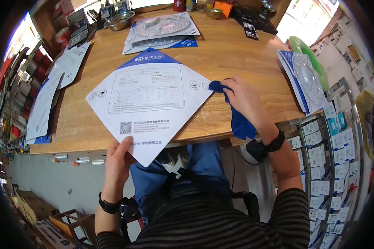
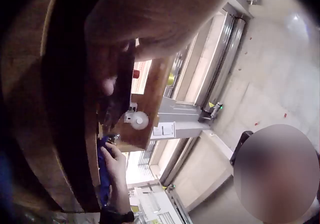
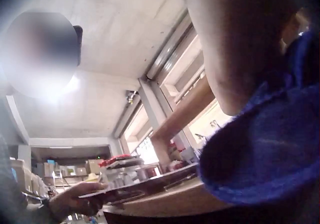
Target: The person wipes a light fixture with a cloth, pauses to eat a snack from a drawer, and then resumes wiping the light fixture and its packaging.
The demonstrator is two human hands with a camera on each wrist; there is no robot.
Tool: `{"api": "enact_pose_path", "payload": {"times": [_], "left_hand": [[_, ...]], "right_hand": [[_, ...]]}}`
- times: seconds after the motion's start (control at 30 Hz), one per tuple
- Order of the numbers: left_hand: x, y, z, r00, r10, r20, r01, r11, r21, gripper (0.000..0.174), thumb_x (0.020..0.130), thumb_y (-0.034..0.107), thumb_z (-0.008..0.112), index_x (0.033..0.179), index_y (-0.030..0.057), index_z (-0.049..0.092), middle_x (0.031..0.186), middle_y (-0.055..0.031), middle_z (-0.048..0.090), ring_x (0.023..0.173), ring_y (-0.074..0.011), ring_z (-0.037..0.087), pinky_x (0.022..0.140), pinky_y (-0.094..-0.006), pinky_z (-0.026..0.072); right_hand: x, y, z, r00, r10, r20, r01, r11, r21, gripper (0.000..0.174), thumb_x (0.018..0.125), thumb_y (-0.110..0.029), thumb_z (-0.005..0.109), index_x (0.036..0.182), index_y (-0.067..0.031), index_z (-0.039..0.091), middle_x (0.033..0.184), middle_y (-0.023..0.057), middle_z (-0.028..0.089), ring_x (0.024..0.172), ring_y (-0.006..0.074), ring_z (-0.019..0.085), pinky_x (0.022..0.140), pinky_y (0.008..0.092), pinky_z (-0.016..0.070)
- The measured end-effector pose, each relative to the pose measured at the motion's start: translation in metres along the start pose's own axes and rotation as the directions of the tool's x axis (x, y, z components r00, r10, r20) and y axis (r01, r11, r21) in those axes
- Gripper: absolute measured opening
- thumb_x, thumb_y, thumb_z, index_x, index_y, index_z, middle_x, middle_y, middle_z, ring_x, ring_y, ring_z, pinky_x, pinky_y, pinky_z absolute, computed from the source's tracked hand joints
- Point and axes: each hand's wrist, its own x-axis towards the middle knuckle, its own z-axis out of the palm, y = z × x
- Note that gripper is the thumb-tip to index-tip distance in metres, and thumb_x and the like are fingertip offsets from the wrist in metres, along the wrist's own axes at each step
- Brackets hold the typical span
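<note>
A square white-and-blue printed package card (image 1: 153,122) lies turned cornerwise over the table's front edge, its print and QR code facing up. My left hand (image 1: 118,157) pinches it near the lower corner, thumb on top and the other fingers hidden beneath. At the card's right corner, my right hand (image 1: 246,101) holds a blue cloth (image 1: 242,124), pressing a fold of it against the corner while the rest hangs down over the table edge. In the right wrist view the cloth (image 3: 265,149) fills the right side, close to the lens.
Packaged discs under clear plastic (image 1: 162,28) lie at the back of the wooden table (image 1: 224,50). Another packaged disc (image 1: 306,79) rests at the right edge, beside a green ring (image 1: 309,56). More printed cards (image 1: 50,97) lie at left. A metal bowl (image 1: 119,20) and phone (image 1: 250,31) sit behind.
</note>
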Motion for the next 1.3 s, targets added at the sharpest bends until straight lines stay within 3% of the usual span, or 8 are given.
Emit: {"api": "enact_pose_path", "payload": {"times": [0.1, 0.3, 0.37, 0.67, 0.9, 1.1, 1.2, 1.3], "left_hand": [[-0.007, 0.000, 0.018, 0.999, 0.043, -0.015, -0.042, 0.996, 0.075, 0.035, 0.090, 0.014, 0.059, 0.121, -0.0012, 0.051, 0.109, -0.0109, 0.063, 0.093, -0.0183, 0.064, 0.073, -0.0317, 0.0548], [-0.001, -0.021, 0.013, 0.992, 0.117, 0.057, -0.111, 0.989, -0.098, 0.033, 0.091, 0.006, 0.056, 0.122, -0.0012, 0.047, 0.107, -0.0113, 0.064, 0.087, -0.0175, 0.066, 0.068, -0.0291, 0.0565], [-0.006, -0.020, 0.019, 0.986, 0.160, -0.048, -0.165, 0.979, -0.120, 0.035, 0.090, 0.005, 0.055, 0.123, -0.0013, 0.045, 0.108, -0.0116, 0.063, 0.085, -0.0166, 0.066, 0.067, -0.0273, 0.0561], [-0.002, -0.011, 0.009, 0.986, 0.122, 0.115, -0.120, 0.993, -0.022, 0.036, 0.090, 0.007, 0.057, 0.121, -0.0034, 0.042, 0.099, -0.0159, 0.063, 0.065, -0.0201, 0.065, 0.044, -0.0309, 0.0548], [-0.004, 0.005, -0.026, 0.993, 0.069, 0.091, -0.073, 0.996, 0.045, 0.041, 0.085, 0.005, 0.059, 0.123, -0.0042, 0.046, 0.101, -0.0147, 0.065, 0.071, -0.0183, 0.065, 0.051, -0.0287, 0.0546], [0.026, 0.061, -0.049, 0.877, -0.269, 0.399, 0.158, 0.945, 0.288, 0.040, 0.085, 0.012, 0.063, 0.117, -0.0062, 0.050, 0.094, -0.0133, 0.065, 0.065, -0.0178, 0.065, 0.041, -0.0276, 0.0517], [0.044, 0.075, -0.053, 0.915, -0.231, 0.331, 0.022, 0.848, 0.530, 0.038, 0.087, 0.015, 0.063, 0.116, -0.0066, 0.052, 0.097, -0.0123, 0.065, 0.071, -0.0159, 0.065, 0.052, -0.0268, 0.0547], [0.062, 0.083, -0.031, 0.966, -0.049, 0.254, -0.057, 0.918, 0.393, 0.039, 0.088, 0.017, 0.062, 0.117, -0.0061, 0.052, 0.099, -0.0114, 0.065, 0.079, -0.0139, 0.064, 0.067, -0.0256, 0.0544]], "right_hand": [[-0.001, -0.041, -0.010, 0.970, -0.137, -0.199, 0.166, 0.977, 0.136, 0.016, 0.081, -0.015, 0.061, 0.096, -0.0131, 0.065, 0.087, 0.0070, 0.059, 0.074, 0.0260, 0.063, 0.060, 0.0369, 0.0516], [-0.038, -0.167, 0.002, 0.845, -0.527, -0.097, 0.534, 0.815, 0.226, 0.020, 0.074, -0.013, 0.059, 0.094, -0.0120, 0.061, 0.083, 0.0048, 0.052, 0.067, 0.0179, 0.059, 0.054, 0.0294, 0.0487], [-0.031, -0.163, 0.013, 0.882, -0.459, -0.102, 0.469, 0.842, 0.267, 0.006, 0.076, -0.012, 0.057, 0.079, -0.0071, 0.055, 0.083, 0.0092, 0.053, 0.070, 0.0212, 0.062, 0.051, 0.0311, 0.0496], [0.023, -0.047, 0.025, 0.966, 0.198, 0.165, -0.195, 0.980, -0.036, 0.014, 0.087, -0.021, 0.055, 0.095, -0.0136, 0.064, 0.093, 0.0115, 0.061, 0.082, 0.0339, 0.062, 0.069, 0.0444, 0.0501], [0.015, -0.023, 0.015, 0.974, 0.187, 0.131, -0.182, 0.982, -0.045, 0.015, 0.086, -0.020, 0.058, 0.096, -0.0116, 0.064, 0.097, 0.0140, 0.060, 0.081, 0.0348, 0.063, 0.071, 0.0455, 0.0499], [0.011, -0.016, 0.001, 0.969, 0.120, 0.216, -0.136, 0.989, 0.061, 0.021, 0.087, -0.021, 0.057, 0.104, -0.0139, 0.065, 0.099, 0.0118, 0.060, 0.090, 0.0345, 0.060, 0.078, 0.0426, 0.0488], [0.000, -0.010, -0.008, 0.966, 0.111, 0.233, -0.133, 0.988, 0.080, 0.020, 0.087, -0.021, 0.057, 0.104, -0.0131, 0.065, 0.098, 0.0119, 0.060, 0.094, 0.0330, 0.059, 0.079, 0.0408, 0.0484], [-0.003, -0.002, -0.011, 0.969, 0.090, 0.232, -0.122, 0.984, 0.131, 0.021, 0.086, -0.021, 0.058, 0.104, -0.0125, 0.065, 0.097, 0.0118, 0.060, 0.094, 0.0327, 0.058, 0.079, 0.0401, 0.0482]]}}
